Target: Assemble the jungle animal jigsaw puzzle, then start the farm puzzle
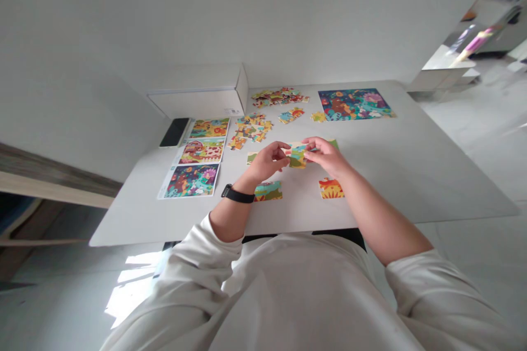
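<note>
Although the view is tilted, both hands are seen over the middle of a white tabletop [370,186]. A small bunch of puzzle pieces [297,154] is held between the left hand [267,162] and the right hand [325,156]. A narrow grip is kept by each hand, the bunch being pinched from either side by the fingers. A black watch [236,194] is worn on the left wrist, and white sleeves are pushed back on both forearms.

Four single pieces are laid close to the hands. A green one [252,158] is found just beside the left hand, and a teal one [268,191] below it. An orange one [331,188] is placed below the right hand, and a green one [332,143] just past the held bunch.

Farther off, loose pieces are heaped in two piles [252,129] [279,97], with a small group [291,115] between them and the finished puzzle [354,104] at the far right. Three picture cards [201,151] are lined along the left edge, beside a black phone [174,132]. A white box [197,97] is stood at the far corner.
</note>
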A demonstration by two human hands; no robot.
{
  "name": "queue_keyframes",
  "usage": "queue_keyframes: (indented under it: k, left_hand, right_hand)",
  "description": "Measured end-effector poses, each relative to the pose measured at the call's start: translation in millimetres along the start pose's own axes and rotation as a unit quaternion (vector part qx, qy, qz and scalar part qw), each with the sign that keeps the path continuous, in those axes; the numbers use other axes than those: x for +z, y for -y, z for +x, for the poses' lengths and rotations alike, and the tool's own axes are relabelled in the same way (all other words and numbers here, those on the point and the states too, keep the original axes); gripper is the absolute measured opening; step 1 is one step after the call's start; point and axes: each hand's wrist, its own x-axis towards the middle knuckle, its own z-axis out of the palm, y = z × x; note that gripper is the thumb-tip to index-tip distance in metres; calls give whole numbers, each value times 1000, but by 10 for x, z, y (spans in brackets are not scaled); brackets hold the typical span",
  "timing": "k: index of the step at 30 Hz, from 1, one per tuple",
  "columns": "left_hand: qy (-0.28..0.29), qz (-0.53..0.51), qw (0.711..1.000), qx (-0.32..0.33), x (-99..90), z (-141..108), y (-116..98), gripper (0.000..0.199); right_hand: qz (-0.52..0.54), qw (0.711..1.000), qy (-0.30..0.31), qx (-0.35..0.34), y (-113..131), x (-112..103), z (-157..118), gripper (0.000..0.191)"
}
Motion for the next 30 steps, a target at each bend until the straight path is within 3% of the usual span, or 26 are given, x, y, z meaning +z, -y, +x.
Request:
queue_keyframes:
  k: [4, 7, 13, 19, 23, 30]
  left_hand:
    - [-14, -44, 999, -25, -51, -17, -58, 39]
    - [-5, -59, 998, -35, -75, -33, -92, 41]
    - [50, -17, 996, -71, -230, -73, -144, 45]
    - [84, 131, 981, -118, -504, -178, -227, 30]
    - [166, 178, 951, -189, -514, -210, -212, 33]
    - [214, 135, 938, -239, -503, -222, -110, 31]
  right_hand:
    - [-179, 972, 3, -153, 113, 24, -97, 43]
    - [-288, 933, 36, -211, 166, 58, -150, 41]
    - [-330, 916, 75, -216, 161, 72, -170, 35]
    - [-319, 904, 211, -188, 185, 86, -220, 37]
    - [-340, 886, 257, -183, 159, 145, -244, 44]
    - [-360, 872, 271, -191, 108, 181, -270, 41]
